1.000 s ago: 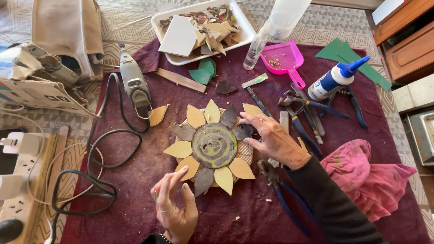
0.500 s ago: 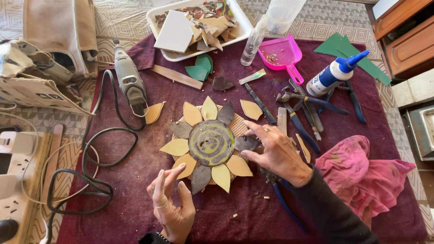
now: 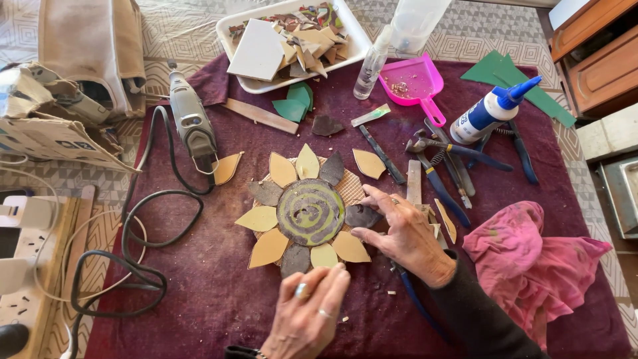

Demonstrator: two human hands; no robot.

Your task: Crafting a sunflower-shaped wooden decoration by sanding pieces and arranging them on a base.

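Sunflower mosaic lies centred on the maroon cloth. Right hand rests fingers extended, fingertips on a dark petal tile at the flower's right edge. Left hand hovers loosely spread, empty, below the yellow bottom petal.

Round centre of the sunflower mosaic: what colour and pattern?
Dark grey-brown round centre with a yellow-green spiral; the head view shows it best.

A corded rotary tool lies on the maroon cloth. A white tray holds tile scraps. A pink dustpan, glue bottle, pliers and pink rag lie right.
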